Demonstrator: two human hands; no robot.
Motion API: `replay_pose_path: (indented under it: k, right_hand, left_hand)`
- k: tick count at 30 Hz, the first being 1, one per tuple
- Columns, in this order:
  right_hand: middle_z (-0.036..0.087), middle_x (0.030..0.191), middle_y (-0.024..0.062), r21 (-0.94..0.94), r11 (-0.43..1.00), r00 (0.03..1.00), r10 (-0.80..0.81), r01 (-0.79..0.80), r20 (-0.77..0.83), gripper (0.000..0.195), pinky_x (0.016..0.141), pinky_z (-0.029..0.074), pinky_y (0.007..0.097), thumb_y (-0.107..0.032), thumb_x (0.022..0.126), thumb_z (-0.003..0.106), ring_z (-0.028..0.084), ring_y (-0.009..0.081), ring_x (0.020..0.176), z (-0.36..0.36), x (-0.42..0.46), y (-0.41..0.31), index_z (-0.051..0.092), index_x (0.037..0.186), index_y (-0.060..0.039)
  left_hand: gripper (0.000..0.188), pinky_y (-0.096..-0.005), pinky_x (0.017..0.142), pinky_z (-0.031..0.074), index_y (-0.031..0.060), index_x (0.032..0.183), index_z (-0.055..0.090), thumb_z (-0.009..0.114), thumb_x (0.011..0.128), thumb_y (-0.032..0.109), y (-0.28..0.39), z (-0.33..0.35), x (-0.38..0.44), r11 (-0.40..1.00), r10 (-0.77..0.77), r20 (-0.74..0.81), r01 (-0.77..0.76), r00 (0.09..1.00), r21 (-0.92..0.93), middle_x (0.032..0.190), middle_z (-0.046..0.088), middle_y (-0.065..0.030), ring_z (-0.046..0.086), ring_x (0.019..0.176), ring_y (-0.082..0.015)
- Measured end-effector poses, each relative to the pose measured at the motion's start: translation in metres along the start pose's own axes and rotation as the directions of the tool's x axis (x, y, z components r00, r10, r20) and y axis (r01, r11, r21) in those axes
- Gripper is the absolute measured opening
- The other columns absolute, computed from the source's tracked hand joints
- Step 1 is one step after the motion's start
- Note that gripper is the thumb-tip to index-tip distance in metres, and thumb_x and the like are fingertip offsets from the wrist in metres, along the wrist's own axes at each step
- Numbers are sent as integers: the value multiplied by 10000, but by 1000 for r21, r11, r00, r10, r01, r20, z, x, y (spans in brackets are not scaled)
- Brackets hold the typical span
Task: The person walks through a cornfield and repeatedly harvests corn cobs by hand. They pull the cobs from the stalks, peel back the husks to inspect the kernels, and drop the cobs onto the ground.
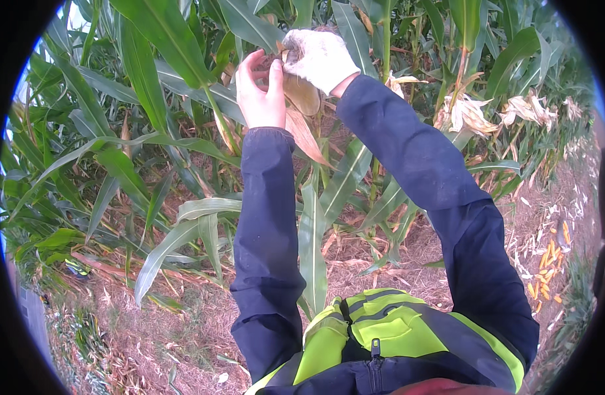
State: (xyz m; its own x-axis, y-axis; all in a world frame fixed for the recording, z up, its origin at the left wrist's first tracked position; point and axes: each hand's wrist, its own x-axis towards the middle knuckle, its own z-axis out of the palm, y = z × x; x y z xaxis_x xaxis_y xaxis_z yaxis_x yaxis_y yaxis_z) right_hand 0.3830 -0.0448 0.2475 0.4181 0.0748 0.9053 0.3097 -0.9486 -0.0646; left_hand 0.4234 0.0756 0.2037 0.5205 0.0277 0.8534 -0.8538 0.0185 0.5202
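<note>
A corn ear in its dry tan husk (303,97) hangs among the stalks, partly hidden behind my hands. My left hand (261,96), bare, curls its fingers and thumb around the brownish upper end of the husk. On the other side, my right hand (322,58) wears a white knit glove with a soiled patch and pinches the husk close to my left thumb. What lies inside the gloved fingers is hidden. A loose dried husk leaf (306,136) droops below the ear.
Green corn leaves (134,64) crowd the left and front. Peeled-back dry husks (467,113) hang on stalks at right. Bare yellow corn cobs (549,261) lie on straw-strewn ground (184,326) at far right. A long leaf (312,242) stands between my forearms.
</note>
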Motion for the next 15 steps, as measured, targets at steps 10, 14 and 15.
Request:
replay_pose_path:
  k: [10, 14, 15]
  right_hand:
    - [571, 770, 128, 114, 991, 979, -96, 76, 179, 239, 683, 465, 370, -262, 822, 521, 581, 311, 759, -17, -2, 26, 522, 939, -53]
    - [580, 757, 139, 9, 980, 936, -193, 200, 293, 294, 661, 467, 381, -356, 838, 503, 582, 322, 751, -26, 4, 24, 531, 888, -68]
    - [584, 755, 136, -16, 970, 923, -225, 242, 312, 302, 660, 469, 383, -369, 837, 506, 585, 319, 748, -26, 5, 23, 539, 887, -73]
  left_hand:
    - [117, -262, 632, 480, 8, 879, 584, 616, 814, 101, 10, 23, -2, 1000, 9, -94, -8, 996, 14, 785, 609, -73, 587, 690, -131]
    - [113, -231, 595, 449, -5, 875, 573, 575, 852, 106, -5, 23, -1, 989, -98, -60, 90, 993, -118, 726, 589, -34, 530, 655, -82]
    - [114, -226, 588, 444, -3, 879, 573, 571, 857, 108, -5, 24, -2, 977, -130, -60, 118, 990, -177, 727, 584, -22, 520, 653, -73]
